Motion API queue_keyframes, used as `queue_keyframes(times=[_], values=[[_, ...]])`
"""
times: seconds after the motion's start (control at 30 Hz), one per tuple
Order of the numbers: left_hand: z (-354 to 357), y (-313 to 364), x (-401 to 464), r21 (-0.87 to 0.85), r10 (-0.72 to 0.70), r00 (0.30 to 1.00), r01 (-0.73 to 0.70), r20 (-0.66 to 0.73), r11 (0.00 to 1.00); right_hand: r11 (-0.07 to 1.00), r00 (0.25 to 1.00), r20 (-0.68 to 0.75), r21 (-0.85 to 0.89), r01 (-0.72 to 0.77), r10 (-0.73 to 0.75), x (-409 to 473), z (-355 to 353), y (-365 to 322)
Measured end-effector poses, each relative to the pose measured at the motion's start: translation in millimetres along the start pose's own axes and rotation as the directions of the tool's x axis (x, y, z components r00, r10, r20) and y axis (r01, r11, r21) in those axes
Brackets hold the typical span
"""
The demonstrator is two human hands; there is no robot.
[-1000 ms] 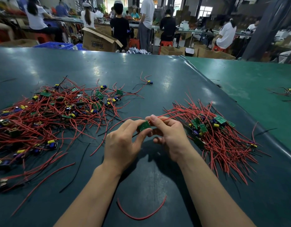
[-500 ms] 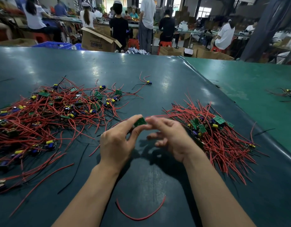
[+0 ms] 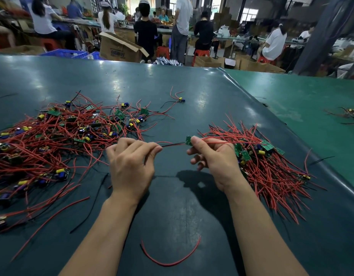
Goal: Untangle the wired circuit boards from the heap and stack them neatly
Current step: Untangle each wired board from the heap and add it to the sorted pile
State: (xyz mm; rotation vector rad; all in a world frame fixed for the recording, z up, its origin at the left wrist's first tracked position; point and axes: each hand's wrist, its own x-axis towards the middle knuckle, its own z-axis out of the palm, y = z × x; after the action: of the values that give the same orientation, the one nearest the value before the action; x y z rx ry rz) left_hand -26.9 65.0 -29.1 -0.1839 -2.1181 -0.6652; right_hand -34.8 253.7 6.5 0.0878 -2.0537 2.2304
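Drawn taut above the table [image 3: 172, 206], a circuit board [image 3: 188, 140] pinched in the right hand [image 3: 216, 160] has its wires [image 3: 172, 145] gripped by the left hand [image 3: 130, 166], apparently for straightening before stacking on the pile [image 3: 267, 166].

— How many piles on this desk [image 3: 172, 206]?

— Two: one tangled heap [image 3: 58, 140] at the left and one tidier stack [image 3: 271, 166] at the right. The boards in either are too many and too buried to count.

— And apart from the piles?

— One board [image 3: 189, 140] held up between two hands, the left hand [image 3: 130, 166] and the right hand [image 3: 214, 158]. One stray board [image 3: 181, 100] lies alone farther back, and one loose red wire [image 3: 170, 255] curls near the front edge.

— Anything across the way?

— One small cluster [image 3: 349, 114] on the second, green desk [image 3: 311, 100], and one open cardboard box [image 3: 120, 48] behind
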Motion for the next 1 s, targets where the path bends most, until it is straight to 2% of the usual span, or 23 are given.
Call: queue_keyframes(times=[0.13, 0.2, 0.27, 0.33, 0.4, 0.47, 0.53, 0.67, 0.8, 0.9, 1.0], values=[[-3, -5, 0, 0.063, -0.188, 0.981, 0.19, -0.043, 0.98, 0.989, 0.978, -0.184, 0.097, 0.115, -0.096, 3, -2, -2], [-2, -6, 0, 0.068, -0.247, 0.967, 0.251, -0.056, 0.966, 0.967, 0.923, -0.368, 0.17, 0.188, -0.114, 5, -3, -4], [-1, -5, 0, 0.062, -0.276, 0.959, 0.28, -0.065, 0.958, 0.901, 0.842, -0.538, 0.346, 0.262, -0.038, 7, -9, -8], [1, -3, -1, 0.079, -0.265, 0.962, 0.269, -0.06, 0.96, 0.776, 0.815, -0.564, 0.569, 0.271, 0.129, 8, -15, -12], [3, -1, -2, 0.095, -0.263, 0.964, 0.266, -0.045, 0.959, 0.671, 0.808, -0.52, 0.707, 0.224, 0.278, 8, -17, -13], [4, -1, -2, 0.095, -0.288, 0.957, 0.29, -0.036, 0.952, 0.62, 0.794, -0.493, 0.76, 0.193, 0.357, 8, -17, -11], [4, -1, -2, 0.091, -0.295, 0.955, 0.297, -0.031, 0.95, 0.63, 0.783, -0.489, 0.759, 0.165, 0.384, 9, -19, -10], [4, 1, -3, 0.1, -0.288, 0.957, 0.289, -0.023, 0.952, 0.805, 0.834, -0.452, 0.594, 0.015, 0.317, 8, -10, -6], [6, 0, -5, 0.127, -0.307, 0.952, 0.302, 0.02, 0.945, 0.968, 0.927, -0.348, 0.244, -0.058, 0.143, 4, 9, 5], [6, 0, -5, 0.171, -0.33, 0.943, 0.319, 0.036, 0.932, 0.996, 0.976, -0.216, -0.073, -0.051, 0.034, 1, 18, 19], [5, 1, -5, 0.234, -0.357, 0.933, 0.336, 0.053, 0.912, 0.927, 0.994, -0.096, -0.375, 0.015, -0.054, 0, 23, 32]])
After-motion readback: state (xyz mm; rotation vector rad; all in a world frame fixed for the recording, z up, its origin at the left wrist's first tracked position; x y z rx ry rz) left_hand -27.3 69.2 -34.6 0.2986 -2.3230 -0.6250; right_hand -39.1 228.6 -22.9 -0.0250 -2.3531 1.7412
